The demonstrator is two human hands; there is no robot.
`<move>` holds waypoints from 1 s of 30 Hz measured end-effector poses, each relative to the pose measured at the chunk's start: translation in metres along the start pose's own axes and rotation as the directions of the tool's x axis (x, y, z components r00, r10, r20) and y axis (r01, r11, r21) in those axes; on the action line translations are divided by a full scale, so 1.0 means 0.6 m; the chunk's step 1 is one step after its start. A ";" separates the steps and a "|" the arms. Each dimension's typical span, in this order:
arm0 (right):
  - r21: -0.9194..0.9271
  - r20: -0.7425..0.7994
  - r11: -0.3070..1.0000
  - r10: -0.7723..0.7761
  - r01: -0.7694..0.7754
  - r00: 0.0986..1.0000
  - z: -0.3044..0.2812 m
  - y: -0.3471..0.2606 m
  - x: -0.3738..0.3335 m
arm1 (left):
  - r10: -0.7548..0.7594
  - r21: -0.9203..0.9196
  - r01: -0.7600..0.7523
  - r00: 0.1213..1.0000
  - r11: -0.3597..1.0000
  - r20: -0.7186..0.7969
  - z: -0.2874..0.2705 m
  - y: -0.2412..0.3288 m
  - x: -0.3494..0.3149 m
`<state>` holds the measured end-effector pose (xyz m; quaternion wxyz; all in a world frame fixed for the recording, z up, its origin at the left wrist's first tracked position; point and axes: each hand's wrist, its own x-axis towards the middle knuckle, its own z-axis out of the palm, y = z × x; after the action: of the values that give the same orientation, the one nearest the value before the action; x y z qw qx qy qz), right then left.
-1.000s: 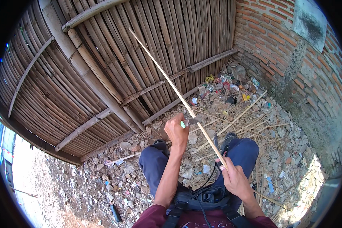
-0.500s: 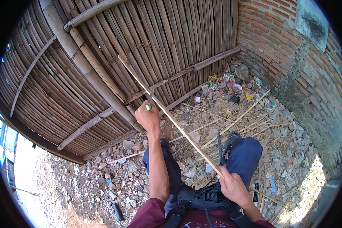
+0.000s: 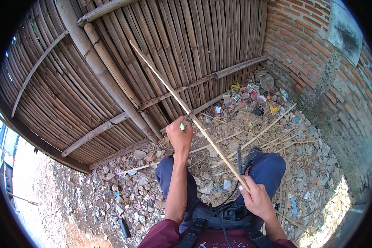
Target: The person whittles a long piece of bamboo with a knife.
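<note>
Gripping near its lower end, the right hand (image 3: 258, 199) holds 1 long bamboo strip (image 3: 186, 109) slanting toward the upper left. At centre frame, the left hand (image 3: 180, 138) is fisted around a green-handled tool (image 3: 182, 126) (probably a knife) against the strip.

Bamboo strip (image 3: 186, 109): long, thin, pale tan, straight. I see its lower end pinched in the right hand's fingers (image 3: 247, 191), and from there it slants up and away to the left. Knife (image 3: 185, 123): green handle end poking above the left hand's curled fingers (image 3: 182, 136), blade meeting the strip just beside them.
</note>
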<state>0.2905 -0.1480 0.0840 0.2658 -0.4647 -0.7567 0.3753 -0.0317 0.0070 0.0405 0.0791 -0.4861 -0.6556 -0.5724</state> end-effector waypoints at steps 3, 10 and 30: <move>0.019 -0.023 1.000 -0.005 0.006 1.000 -0.004 0.001 0.001 | 0.009 -0.034 -0.005 0.995 0.999 0.095 0.001 0.013 -0.013; 0.029 -0.044 0.999 0.017 -0.015 0.999 -0.025 0.006 0.002 | -0.105 -0.168 0.157 0.953 0.973 0.283 0.002 0.035 -0.040; 0.031 -0.127 0.999 -0.010 0.014 0.992 -0.039 0.021 -0.015 | 0.199 -0.185 -0.154 0.947 0.971 0.253 -0.002 0.115 -0.039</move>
<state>0.3184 -0.1446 0.0867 0.3230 -0.4786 -0.7350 0.3555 0.0300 -0.0158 0.0721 0.0003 -0.6211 -0.5651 -0.5431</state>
